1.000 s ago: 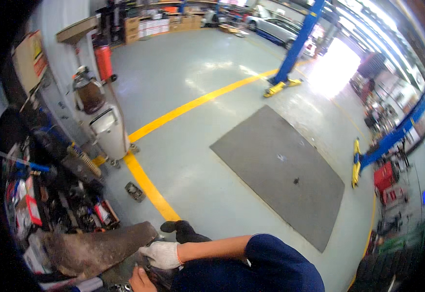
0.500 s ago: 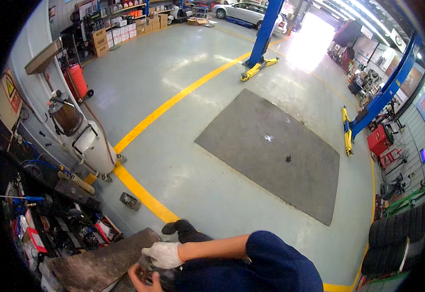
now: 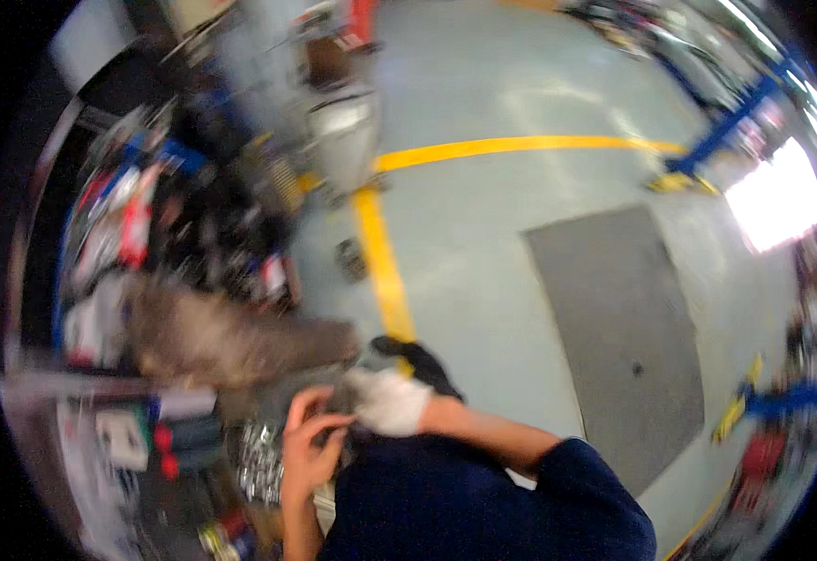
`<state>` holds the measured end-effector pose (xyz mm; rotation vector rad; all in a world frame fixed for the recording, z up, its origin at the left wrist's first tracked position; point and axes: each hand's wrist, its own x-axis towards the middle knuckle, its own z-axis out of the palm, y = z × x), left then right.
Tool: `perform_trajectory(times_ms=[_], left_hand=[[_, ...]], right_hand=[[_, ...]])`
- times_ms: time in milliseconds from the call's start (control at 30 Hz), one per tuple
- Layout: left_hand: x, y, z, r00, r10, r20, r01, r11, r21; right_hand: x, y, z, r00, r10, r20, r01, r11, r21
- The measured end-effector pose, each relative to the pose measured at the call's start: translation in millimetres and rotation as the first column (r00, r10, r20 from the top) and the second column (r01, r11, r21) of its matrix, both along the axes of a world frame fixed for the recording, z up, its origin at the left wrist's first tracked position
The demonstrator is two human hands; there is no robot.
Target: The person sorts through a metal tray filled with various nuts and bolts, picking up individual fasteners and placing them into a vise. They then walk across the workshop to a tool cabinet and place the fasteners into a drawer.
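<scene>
My left hand (image 3: 313, 453) is bare, its thumb and fingers curled toward a dark, blurred spot between the two hands. Close against its fingertips is my right hand (image 3: 391, 402), in a white knitted work glove with the fingers bent inward. What the two hands hold is smeared by motion and partly hidden. Just beyond them lies a worn, grey-brown mat or cloth (image 3: 231, 337), spread over a surface on the left. A cluster of shiny metal pieces (image 3: 261, 463), perhaps sockets, sits left of my bare hand.
Blurred tools and parts (image 3: 212, 215) crowd the left side. A whitish wheeled tank (image 3: 345, 140) stands past them, near a yellow floor line (image 3: 385, 271). A dark grey floor panel (image 3: 619, 337) lies to the right. Blue lift posts (image 3: 731, 122) rise farther off.
The view has swung left and down, bringing more of the cluttered bench and metal pieces into sight. Both hands stay close together beside the mat; more of the bare left hand shows.
</scene>
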<state>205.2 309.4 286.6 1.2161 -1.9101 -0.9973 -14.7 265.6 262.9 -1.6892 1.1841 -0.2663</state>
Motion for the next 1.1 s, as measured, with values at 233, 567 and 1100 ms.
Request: perform_trajectory(times_ms=[233,567,1100], left_hand=[[20,19,-5,0.991,0.109,-0.074,-0.105,0.993,0.045],[7,29,19,0.902,0.429,0.041,-0.396,0.788,0.471],[23,58,8,0.931,0.355,-0.081,-0.348,0.933,0.093]], right_hand=[[33,1,17,0.999,0.017,0.038,-0.008,0.975,-0.221],[27,-13,22,0.981,0.171,0.090,-0.158,0.979,-0.128],[33,-19,6,0.950,0.108,0.292,-0.240,0.853,0.463]])
